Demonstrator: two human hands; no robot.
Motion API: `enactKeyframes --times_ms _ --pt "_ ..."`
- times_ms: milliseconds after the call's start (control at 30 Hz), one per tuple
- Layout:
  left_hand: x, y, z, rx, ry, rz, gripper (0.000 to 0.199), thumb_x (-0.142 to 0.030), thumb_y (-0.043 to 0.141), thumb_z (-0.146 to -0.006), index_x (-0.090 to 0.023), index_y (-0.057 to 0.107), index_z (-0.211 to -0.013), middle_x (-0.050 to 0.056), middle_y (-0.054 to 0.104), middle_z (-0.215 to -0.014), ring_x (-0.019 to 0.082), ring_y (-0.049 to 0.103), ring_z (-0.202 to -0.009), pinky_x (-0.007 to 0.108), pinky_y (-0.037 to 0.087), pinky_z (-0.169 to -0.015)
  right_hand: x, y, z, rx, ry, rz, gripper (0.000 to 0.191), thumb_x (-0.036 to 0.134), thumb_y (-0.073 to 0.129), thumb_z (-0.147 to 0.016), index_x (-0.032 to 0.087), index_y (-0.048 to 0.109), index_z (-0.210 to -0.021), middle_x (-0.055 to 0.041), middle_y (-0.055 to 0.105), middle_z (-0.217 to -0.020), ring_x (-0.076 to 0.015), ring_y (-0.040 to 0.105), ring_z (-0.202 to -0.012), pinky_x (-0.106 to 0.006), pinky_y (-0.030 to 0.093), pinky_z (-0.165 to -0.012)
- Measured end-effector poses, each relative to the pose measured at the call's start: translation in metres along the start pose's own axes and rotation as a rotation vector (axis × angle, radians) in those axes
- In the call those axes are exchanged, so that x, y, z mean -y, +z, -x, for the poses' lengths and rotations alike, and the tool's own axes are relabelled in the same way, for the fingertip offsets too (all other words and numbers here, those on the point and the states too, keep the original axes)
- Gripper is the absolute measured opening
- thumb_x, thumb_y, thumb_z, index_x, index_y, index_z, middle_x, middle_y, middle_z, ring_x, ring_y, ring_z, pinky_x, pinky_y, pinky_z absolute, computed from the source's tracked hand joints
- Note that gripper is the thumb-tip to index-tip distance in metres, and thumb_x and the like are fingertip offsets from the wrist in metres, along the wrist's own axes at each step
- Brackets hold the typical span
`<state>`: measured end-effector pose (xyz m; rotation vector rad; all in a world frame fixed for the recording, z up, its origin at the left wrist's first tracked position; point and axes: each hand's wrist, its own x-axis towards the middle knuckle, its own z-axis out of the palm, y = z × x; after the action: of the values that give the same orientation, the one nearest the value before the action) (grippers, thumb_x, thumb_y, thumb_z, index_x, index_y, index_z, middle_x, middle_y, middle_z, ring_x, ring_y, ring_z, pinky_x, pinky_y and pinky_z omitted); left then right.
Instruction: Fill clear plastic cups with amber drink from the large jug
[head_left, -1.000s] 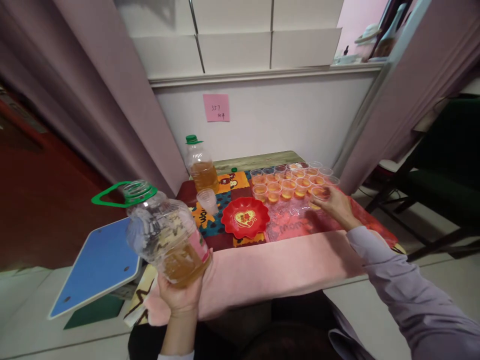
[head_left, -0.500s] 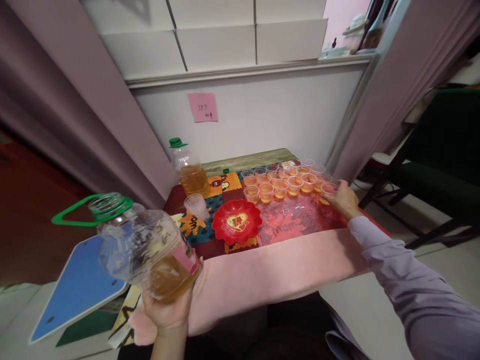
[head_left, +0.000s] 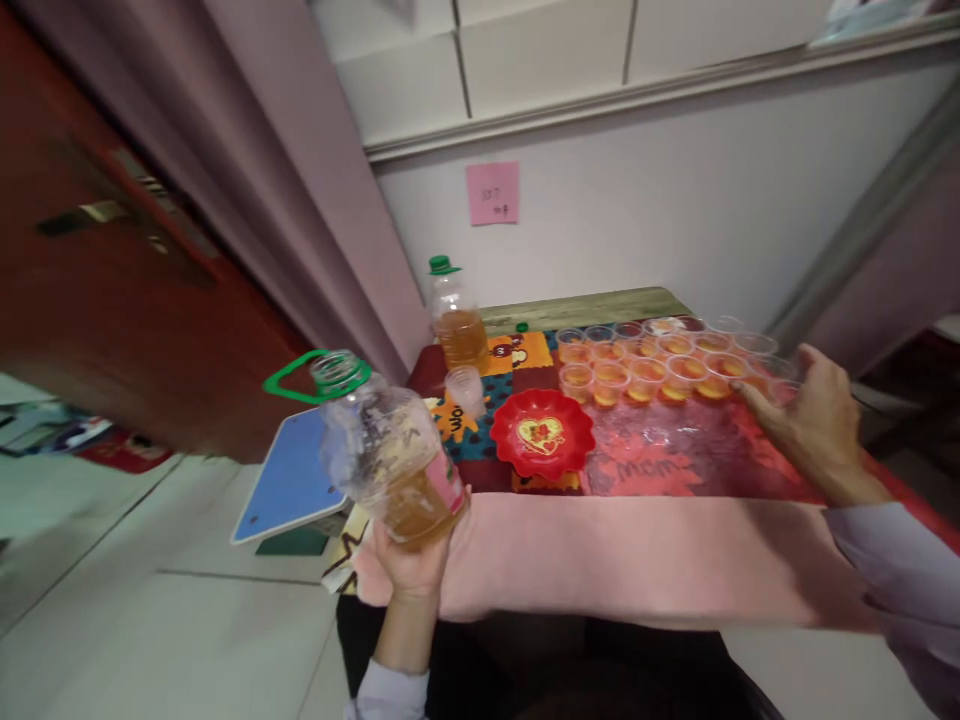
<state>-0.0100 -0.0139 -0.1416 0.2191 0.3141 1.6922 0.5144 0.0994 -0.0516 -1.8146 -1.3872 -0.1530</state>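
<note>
My left hand [head_left: 416,568] is closed around the lower end of a large clear plastic bottle [head_left: 397,455], which leans to the left. Its mouth is uncapped, with a green carry handle, and amber liquid fills the lower part. At the right end of the rows of clear plastic cups [head_left: 649,378], my right hand [head_left: 814,425] has its thumb and fingers spread apart beside the last front cup [head_left: 784,390]. That cup is partly hidden by the hand. Amber liquid shows in many of the cups. A small stack of cups [head_left: 465,390] stands left of a scalloped red dish [head_left: 517,455].
A second green-capped bottle [head_left: 461,338] of amber liquid stands at the back left, near a loose green cap [head_left: 523,327]. Pink cloth [head_left: 600,550] covers the table's front edge. A blue board [head_left: 289,480] lies left of the table, and a white wall [head_left: 637,210] rises behind.
My view has swung left, bringing the door into sight. My right hand's fingers have spread from around the end cup. The bottle stays in my left hand.
</note>
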Motion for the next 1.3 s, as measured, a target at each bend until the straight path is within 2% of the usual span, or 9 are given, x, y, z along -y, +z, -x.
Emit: enactKeyframes --times_ms 67,133,233,333,467,667,1067,1167,1300 --pt "-0.001 -0.002 0.001 0.004 0.005 0.017 0.054 -0.056 0.053 -0.100 -0.032 0.067 -0.147 0.011 0.064 -0.155 0.044 0.051 -0.149 0.080 0.026 -0.122 0.058 0.002 0.009 0.015 -0.194 -0.148 0.055 0.058 0.064 -0.098 0.031 0.059 -0.146 -0.0189 0.070 -0.136 -0.0421 0.070 -0.121 -0.061 0.055 -0.103" --pt "-0.001 -0.003 0.002 0.003 -0.013 0.033 0.054 -0.056 0.053 -0.100 -0.028 0.070 -0.143 0.014 0.064 -0.154 0.044 0.050 -0.150 0.077 0.026 -0.123 0.121 0.012 0.020 0.086 -0.409 -0.316 0.032 0.051 0.064 -0.100 0.029 0.073 -0.121 -0.0114 0.078 -0.114 -0.0332 0.075 -0.103 -0.052 0.059 -0.097" --pt "0.000 -0.004 0.003 -0.002 -0.032 0.039 0.059 -0.058 0.052 -0.099 -0.024 0.069 -0.144 0.018 0.061 -0.157 0.045 0.048 -0.152 0.077 0.026 -0.123 0.208 0.047 0.037 0.357 -0.657 -0.377 0.023 0.042 0.059 -0.105 0.030 0.079 -0.104 -0.0074 0.080 -0.105 -0.0262 0.075 -0.097 -0.041 0.059 -0.091" --pt "0.000 -0.006 0.003 -0.011 -0.037 0.038 0.053 -0.056 0.048 -0.101 -0.030 0.071 -0.141 0.014 0.065 -0.154 0.042 0.053 -0.149 0.078 0.026 -0.122 0.273 0.094 0.045 0.587 -0.794 -0.242 0.022 0.033 0.061 -0.105 0.028 0.080 -0.114 -0.0080 0.079 -0.117 -0.0257 0.075 -0.104 -0.036 0.059 -0.088" --pt "0.001 -0.009 0.004 0.017 -0.046 0.048 0.057 -0.059 0.048 -0.100 -0.028 0.072 -0.140 0.015 0.067 -0.151 0.043 0.054 -0.147 0.076 0.028 -0.123 0.322 0.141 0.045 0.749 -0.836 0.002 0.036 0.025 0.065 -0.100 0.025 0.074 -0.135 -0.0138 0.073 -0.137 -0.0300 0.075 -0.113 -0.035 0.059 -0.086" --pt "0.003 -0.006 0.009 0.104 -0.059 0.085 0.058 -0.056 0.042 -0.102 -0.025 0.073 -0.140 0.015 0.068 -0.149 0.041 0.055 -0.147 0.074 0.025 -0.125 0.334 0.169 0.042 0.799 -0.834 0.067 0.020 0.019 0.063 -0.098 0.019 0.084 -0.098 -0.0181 0.083 -0.105 -0.0317 0.079 -0.099 -0.037 0.058 -0.083" --pt "0.004 -0.002 0.009 0.079 -0.053 0.085 0.055 -0.058 0.044 -0.102 -0.029 0.074 -0.137 0.012 0.070 -0.147 0.041 0.057 -0.144 0.074 0.027 -0.125 0.317 0.183 0.035 0.677 -0.730 -0.133 0.008 0.020 0.081 -0.086 0.018 0.079 -0.093 -0.0096 0.081 -0.099 -0.0233 0.073 -0.089 -0.031 0.052 -0.081" --pt "0.003 -0.001 0.008 0.041 -0.063 0.092 0.054 -0.059 0.047 -0.101 -0.026 0.077 -0.133 0.013 0.072 -0.144 0.043 0.060 -0.141 0.075 0.029 -0.123 0.320 0.170 0.026 0.623 -0.694 -0.197 0.008 0.027 0.079 -0.090 0.020 0.078 -0.093 -0.0074 0.079 -0.098 -0.0216 0.071 -0.088 -0.030 0.051 -0.081" --pt "0.002 -0.005 0.007 0.003 -0.072 0.077 0.061 -0.063 0.050 -0.099 -0.024 0.072 -0.140 0.016 0.065 -0.152 0.044 0.052 -0.148 0.075 0.029 -0.122 0.310 0.125 0.006 0.421 -0.698 -0.349 0.013 0.033 0.071 -0.098 0.022 0.077 -0.094 -0.0055 0.077 -0.097 -0.0213 0.068 -0.087 -0.032 0.049 -0.082"
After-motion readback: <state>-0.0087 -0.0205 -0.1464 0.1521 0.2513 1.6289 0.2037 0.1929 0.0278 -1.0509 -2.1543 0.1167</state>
